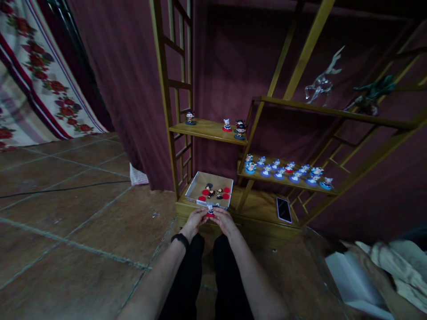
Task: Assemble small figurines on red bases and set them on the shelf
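My left hand (195, 222) and my right hand (225, 221) meet in front of me, both pinched on a small figurine with a red base (210, 210). They hover just at the near edge of a shallow cardboard box (200, 181) that holds several loose figurines and red discs (213, 193). A black band sits on my left wrist. The box rests on the lowest level of a wooden shelf unit (256, 204).
A middle shelf (207, 130) carries three figurines; a lower shelf (283, 180) holds several blue-based ones. A phone (283, 209) lies on the bottom board. A glass deer (322, 82) stands higher up. Maroon curtain behind, tiled floor left, paper and cloth at right.
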{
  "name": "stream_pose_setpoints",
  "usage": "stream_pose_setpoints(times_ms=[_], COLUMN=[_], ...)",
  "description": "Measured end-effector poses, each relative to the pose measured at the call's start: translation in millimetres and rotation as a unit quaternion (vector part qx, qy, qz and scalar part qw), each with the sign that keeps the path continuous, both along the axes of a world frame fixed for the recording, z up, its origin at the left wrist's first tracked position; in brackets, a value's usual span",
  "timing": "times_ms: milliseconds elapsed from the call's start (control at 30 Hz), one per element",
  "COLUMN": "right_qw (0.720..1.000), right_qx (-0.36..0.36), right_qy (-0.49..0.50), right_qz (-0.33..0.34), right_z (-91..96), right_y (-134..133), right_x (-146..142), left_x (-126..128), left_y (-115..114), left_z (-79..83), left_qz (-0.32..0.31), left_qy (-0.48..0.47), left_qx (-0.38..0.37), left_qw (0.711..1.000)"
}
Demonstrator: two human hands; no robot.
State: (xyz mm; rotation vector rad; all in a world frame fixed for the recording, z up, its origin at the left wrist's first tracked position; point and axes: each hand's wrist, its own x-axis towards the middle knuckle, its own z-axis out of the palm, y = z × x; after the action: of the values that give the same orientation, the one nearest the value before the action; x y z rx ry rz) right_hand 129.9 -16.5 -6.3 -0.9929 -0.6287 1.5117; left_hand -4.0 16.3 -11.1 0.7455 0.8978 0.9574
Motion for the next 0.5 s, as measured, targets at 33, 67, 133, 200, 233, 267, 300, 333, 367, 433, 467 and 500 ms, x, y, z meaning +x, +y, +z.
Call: stream_pose_setpoints(times_ms=[33, 67, 133, 200, 233, 267, 300, 333, 367, 433, 467, 500], right_qw=[1.0, 1.0, 1.0, 1.0, 1.0, 1.0, 1.0, 1.0, 1.0, 1.0, 1.0, 1.0], right_qx=[-0.001, -0.002, -0.003, -0.005, -0.005, -0.006, -0.007, -0.008, -0.008, -0.003, 0.0, 0.002], right_qy=[0.0, -0.001, -0.002, -0.001, 0.0, 0.002, 0.005, 0.007, 0.008, 0.009, 0.009, 0.009], right_qz=[-0.001, -0.002, -0.003, -0.006, -0.007, -0.008, -0.009, -0.011, -0.011, -0.005, 0.0, 0.005], right_z=[-0.8, -1.5, -2.7, -2.8, -2.4, -1.5, -0.4, 0.9, 2.2, 4.6, 5.3, 5.7], right_y=[0.3, 0.7, 1.4, 2.0, 2.2, 2.2, 2.0, 1.7, 1.2, 0.0, -0.6, -1.1], right_x=[0.1, 0.2, 0.2, -0.2, -0.5, -0.9, -1.3, -1.6, -1.9, -2.1, -2.1, -2.0], left_x=[0.1, 0.2, 0.4, 0.6, 0.6, 0.7, 0.7, 0.7, 0.7, 0.8, 0.7, 0.7], left_y=[-0.1, -0.1, -0.2, -0.2, -0.2, -0.1, 0.0, 0.0, 0.0, -0.2, -0.4, -0.5], left_z=[0.1, 0.3, 0.5, 0.6, 0.5, 0.5, 0.4, 0.3, 0.3, 0.5, 0.7, 1.0], left_qz=[0.001, 0.003, 0.006, 0.005, 0.004, 0.004, 0.005, 0.006, 0.007, 0.01, 0.012, 0.013], left_qy=[0.001, 0.002, 0.005, 0.009, 0.009, 0.009, 0.007, 0.004, 0.0, -0.007, -0.009, -0.011], left_qx=[0.001, 0.002, 0.003, 0.004, 0.003, 0.002, 0.001, 0.0, 0.0, -0.001, -0.002, -0.004], left_qw=[1.0, 1.0, 1.0, 1.0, 1.0, 1.0, 1.0, 1.0, 1.0, 1.0, 1.0, 1.0])
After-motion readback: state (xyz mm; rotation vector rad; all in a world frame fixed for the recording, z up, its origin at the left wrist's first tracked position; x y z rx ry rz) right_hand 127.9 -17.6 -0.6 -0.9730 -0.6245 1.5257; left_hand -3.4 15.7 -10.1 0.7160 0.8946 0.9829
